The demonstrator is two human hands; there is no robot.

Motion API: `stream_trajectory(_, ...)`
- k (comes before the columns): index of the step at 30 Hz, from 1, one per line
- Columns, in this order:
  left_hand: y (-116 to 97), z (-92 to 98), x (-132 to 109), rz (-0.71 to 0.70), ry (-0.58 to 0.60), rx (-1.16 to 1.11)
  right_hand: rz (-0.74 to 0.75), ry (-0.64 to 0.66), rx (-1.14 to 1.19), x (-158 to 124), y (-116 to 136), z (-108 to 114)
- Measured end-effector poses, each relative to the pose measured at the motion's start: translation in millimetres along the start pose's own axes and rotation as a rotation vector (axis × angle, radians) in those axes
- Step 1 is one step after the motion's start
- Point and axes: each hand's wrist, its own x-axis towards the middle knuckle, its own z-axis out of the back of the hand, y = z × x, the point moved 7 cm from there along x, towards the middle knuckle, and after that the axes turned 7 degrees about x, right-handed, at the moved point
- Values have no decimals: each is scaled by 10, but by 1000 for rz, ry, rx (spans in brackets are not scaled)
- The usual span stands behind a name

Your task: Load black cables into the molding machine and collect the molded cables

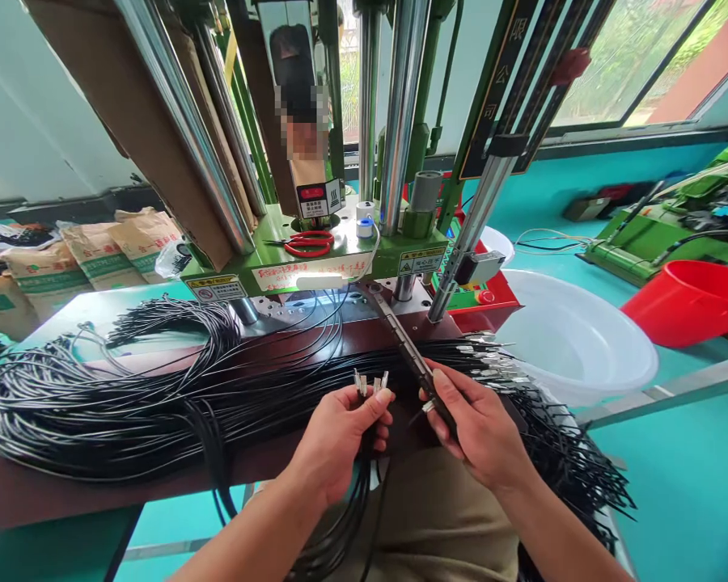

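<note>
My left hand is closed around a small bunch of black cables. Their bare metal connector ends stick up past the thumb, and the cables hang down over my lap. In my right hand I grip the near end of a long dark metal bar. The bar slants away from me, its far end at the press bed. A single metal connector pokes out beside my right fingers, close against the bar. Behind both hands a thick bundle of black cables lies across the brown table.
A green press with shiny steel columns rises ahead. Red-handled pliers lie on its platen. Cable ends spread at the right. Beyond stand a white tub and red bucket. Paper sacks sit at the left.
</note>
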Motion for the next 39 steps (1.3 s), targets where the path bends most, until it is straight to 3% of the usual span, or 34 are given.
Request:
stream_trajectory(11, 8, -185, 42, -14, 36, 120, 5, 88, -93, 0, -22, -31)
stream_trajectory(32, 19, -190, 36, 34, 19, 166, 44, 121, -266, -36, 30, -70)
stream_trajectory(39, 22, -203, 68, 4, -2, 156, 143, 130, -314, -31, 66, -105)
